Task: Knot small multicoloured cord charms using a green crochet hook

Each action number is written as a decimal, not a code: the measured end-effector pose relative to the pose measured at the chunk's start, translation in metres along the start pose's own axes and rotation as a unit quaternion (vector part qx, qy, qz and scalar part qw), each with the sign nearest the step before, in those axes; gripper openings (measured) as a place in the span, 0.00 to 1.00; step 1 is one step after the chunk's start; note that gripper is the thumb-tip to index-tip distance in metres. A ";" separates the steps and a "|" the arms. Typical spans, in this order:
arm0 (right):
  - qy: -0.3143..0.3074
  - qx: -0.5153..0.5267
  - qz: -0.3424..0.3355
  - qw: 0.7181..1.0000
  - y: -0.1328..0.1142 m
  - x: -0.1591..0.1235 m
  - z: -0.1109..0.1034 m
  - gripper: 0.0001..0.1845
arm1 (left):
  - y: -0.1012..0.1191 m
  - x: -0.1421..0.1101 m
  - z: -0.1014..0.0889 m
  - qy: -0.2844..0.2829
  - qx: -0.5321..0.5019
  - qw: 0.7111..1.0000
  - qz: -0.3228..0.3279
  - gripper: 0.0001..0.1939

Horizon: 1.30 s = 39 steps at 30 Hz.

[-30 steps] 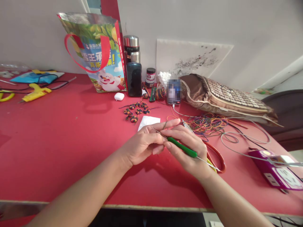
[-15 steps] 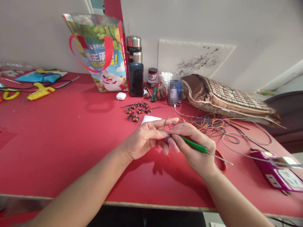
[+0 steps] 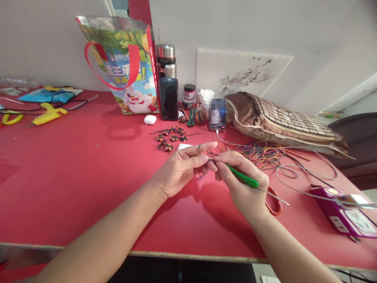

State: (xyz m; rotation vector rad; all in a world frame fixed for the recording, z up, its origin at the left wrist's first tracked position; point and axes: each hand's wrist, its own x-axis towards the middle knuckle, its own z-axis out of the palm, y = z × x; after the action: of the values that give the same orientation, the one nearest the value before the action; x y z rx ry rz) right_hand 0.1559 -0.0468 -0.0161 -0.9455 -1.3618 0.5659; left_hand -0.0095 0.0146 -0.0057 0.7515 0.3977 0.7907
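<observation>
My right hand (image 3: 247, 188) is closed around a crochet hook with a green handle (image 3: 243, 177); its thin metal shaft sticks out behind toward the lower right. The front tip is hidden among my fingers. My left hand (image 3: 176, 171) pinches a small dark piece of yarn work (image 3: 209, 160) between thumb and fingers, its index finger stretched out with a greenish strand looped over it. Both hands meet above the red table, fingertips almost touching. Behind them lies a string of multicoloured crocheted pieces (image 3: 167, 147). Tangled multicoloured yarn (image 3: 262, 154) spreads to the right.
Scissors with a red-orange handle (image 3: 275, 202) lie partly under my right wrist. Farther back stand a shopping bag (image 3: 132, 78), a black phone (image 3: 169, 98) and a steel flask (image 3: 166, 59). A sequined bag (image 3: 288, 118) and a purple power strip (image 3: 338, 208) are at the right, a yellow glue gun (image 3: 48, 114) at the left.
My fingertips have shifted slightly and drawn closer together around the yarn work. My left index finger has moved a little left and covers more of the white paper behind it.
</observation>
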 end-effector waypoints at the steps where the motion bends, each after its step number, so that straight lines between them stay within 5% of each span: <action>1: 0.003 -0.001 -0.001 1.000 0.000 0.000 0.001 0.08 | -0.001 0.000 0.000 0.000 0.001 1.000 0.003 0.15; 26: 0.000 -0.050 -0.016 0.999 0.007 -0.006 0.001 0.10 | -0.010 0.005 0.002 0.050 -0.120 0.992 -0.004 0.16; 39: -0.003 -0.037 -0.032 0.999 0.003 -0.001 -0.004 0.11 | -0.011 0.006 -0.003 0.018 -0.117 0.992 -0.038 0.24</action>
State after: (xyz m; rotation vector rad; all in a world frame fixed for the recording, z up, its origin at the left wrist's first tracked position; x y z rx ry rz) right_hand 0.1599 -0.0468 -0.0184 -0.9568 -1.4216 0.4717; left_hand -0.0015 0.0155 -0.0161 0.5014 0.3565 0.7643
